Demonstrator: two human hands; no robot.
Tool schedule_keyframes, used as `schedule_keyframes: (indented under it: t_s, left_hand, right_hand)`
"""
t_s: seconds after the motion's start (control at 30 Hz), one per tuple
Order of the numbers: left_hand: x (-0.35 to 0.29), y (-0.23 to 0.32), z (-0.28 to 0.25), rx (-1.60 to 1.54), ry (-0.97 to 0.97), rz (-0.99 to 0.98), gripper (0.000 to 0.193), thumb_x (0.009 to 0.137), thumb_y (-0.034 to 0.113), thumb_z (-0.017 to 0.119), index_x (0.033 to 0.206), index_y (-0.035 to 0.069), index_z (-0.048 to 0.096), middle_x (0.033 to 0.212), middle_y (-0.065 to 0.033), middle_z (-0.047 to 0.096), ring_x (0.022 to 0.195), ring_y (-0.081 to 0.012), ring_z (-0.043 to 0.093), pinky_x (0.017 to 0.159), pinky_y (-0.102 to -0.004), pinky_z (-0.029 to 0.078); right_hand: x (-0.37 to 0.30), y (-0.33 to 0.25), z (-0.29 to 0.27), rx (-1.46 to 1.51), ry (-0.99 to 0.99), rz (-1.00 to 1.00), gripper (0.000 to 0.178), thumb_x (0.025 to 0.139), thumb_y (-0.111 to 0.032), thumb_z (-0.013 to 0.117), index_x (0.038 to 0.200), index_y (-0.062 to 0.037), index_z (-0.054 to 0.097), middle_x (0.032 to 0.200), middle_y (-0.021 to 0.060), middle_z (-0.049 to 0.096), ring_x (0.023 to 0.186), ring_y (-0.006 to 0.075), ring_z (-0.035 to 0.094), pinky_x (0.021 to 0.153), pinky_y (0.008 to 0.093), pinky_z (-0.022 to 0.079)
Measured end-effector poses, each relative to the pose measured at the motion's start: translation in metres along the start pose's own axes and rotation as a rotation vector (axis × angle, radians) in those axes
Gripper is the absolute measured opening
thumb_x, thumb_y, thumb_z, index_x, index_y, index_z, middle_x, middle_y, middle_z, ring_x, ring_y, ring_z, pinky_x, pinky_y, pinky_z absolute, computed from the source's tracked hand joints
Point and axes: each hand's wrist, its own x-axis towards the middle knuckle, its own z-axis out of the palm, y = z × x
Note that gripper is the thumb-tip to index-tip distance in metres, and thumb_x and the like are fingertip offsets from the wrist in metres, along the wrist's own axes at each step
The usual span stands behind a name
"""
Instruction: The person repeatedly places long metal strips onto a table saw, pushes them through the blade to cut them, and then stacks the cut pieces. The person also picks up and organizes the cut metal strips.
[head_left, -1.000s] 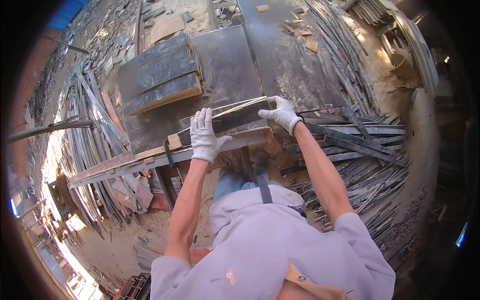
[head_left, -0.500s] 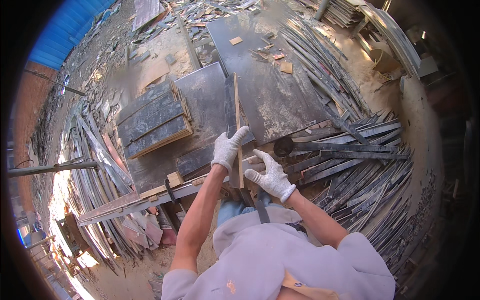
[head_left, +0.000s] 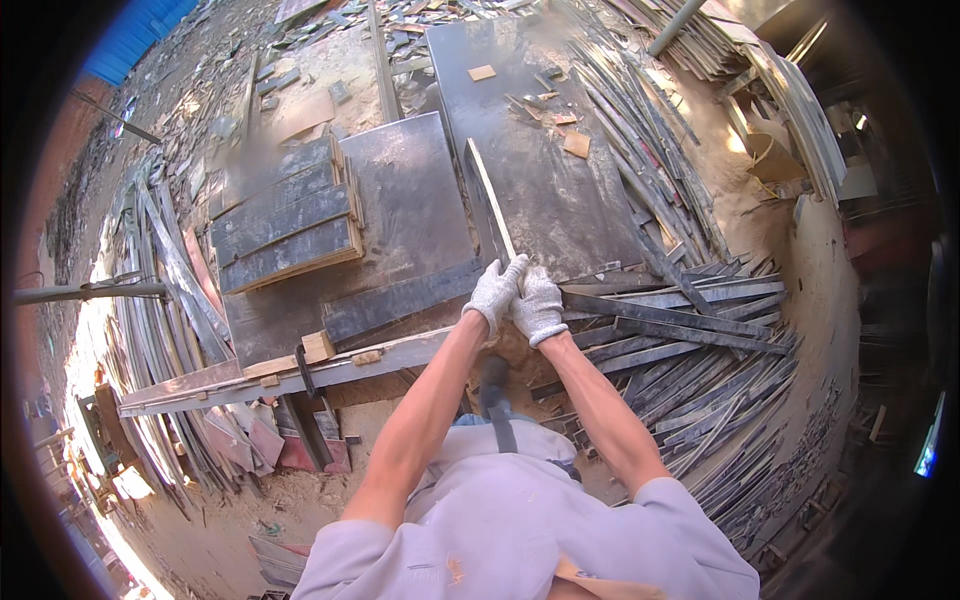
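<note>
Around one board (head_left: 490, 196), left hand (head_left: 495, 293) and right hand (head_left: 540, 303) clamp their fingers; orange shirt mark (head_left: 455, 571) illegible

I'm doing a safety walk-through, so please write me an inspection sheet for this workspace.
Surface: large, dark, flat panels, dusty in patches.
Things in hand: long, dark-faced wooden board with a pale edge, pointing away from the person.
Nearby pieces: stack of dark, rectangular boards at left.
Clutter: small, pale, square wood scrap on the right panel; heap of long, thin, grey strips at right.
Hands: left hand, pale-gloved, fingers closed at the board's near end; right hand, gloved alike, close beside it, grip hidden.
Cables: nothing seen clearly.
Surroundings: blue, ridged sheeting, upper left.
</note>
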Motion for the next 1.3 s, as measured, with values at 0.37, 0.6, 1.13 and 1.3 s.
schedule_keyframes:
  t_s: [0.37, 0.6, 1.13, 1.3]
  left_hand:
    - [-0.011, -0.006, -0.025, -0.159, 0.204, -0.015, 0.08, 0.099, 0.052, 0.068, 0.15, -0.006, 0.049, 0.148, -0.0216, 0.059, 0.136, -0.0254, 0.056, 0.112, -0.0352, 0.044]
    - [-0.022, -0.001, -0.036, -0.192, 0.2, -0.03, 0.082, 0.098, 0.053, 0.069, 0.151, -0.005, 0.049, 0.146, -0.0218, 0.061, 0.134, -0.0256, 0.058, 0.111, -0.0358, 0.045]
    - [-0.013, -0.018, -0.038, -0.275, 0.184, -0.067, 0.079, 0.097, 0.049, 0.073, 0.151, -0.004, 0.051, 0.146, -0.0204, 0.061, 0.132, -0.023, 0.06, 0.111, -0.034, 0.046]
    - [-0.008, -0.011, -0.045, -0.211, 0.217, -0.053, 0.076, 0.097, 0.047, 0.073, 0.151, -0.003, 0.051, 0.145, -0.0183, 0.062, 0.131, -0.022, 0.06, 0.11, -0.0336, 0.046]
  right_hand:
    - [0.03, -0.006, 0.052, 0.115, -0.015, -0.168, 0.017, 0.095, -0.022, 0.062, 0.099, -0.0063, 0.066, 0.09, 0.0202, 0.063, 0.081, 0.0423, 0.065, 0.067, 0.0519, 0.053]
    - [0.027, -0.015, 0.055, 0.168, -0.032, -0.121, 0.014, 0.093, -0.018, 0.063, 0.097, -0.0052, 0.066, 0.089, 0.0196, 0.063, 0.081, 0.0421, 0.065, 0.068, 0.0515, 0.053]
    - [0.027, -0.017, 0.059, 0.214, -0.02, -0.162, 0.014, 0.089, -0.018, 0.068, 0.095, -0.006, 0.065, 0.086, 0.0195, 0.062, 0.08, 0.0422, 0.064, 0.066, 0.0514, 0.052]
    - [0.038, -0.027, 0.054, 0.201, -0.025, -0.176, 0.016, 0.089, -0.019, 0.068, 0.099, -0.0061, 0.066, 0.087, 0.0196, 0.063, 0.079, 0.042, 0.064, 0.066, 0.0511, 0.052]
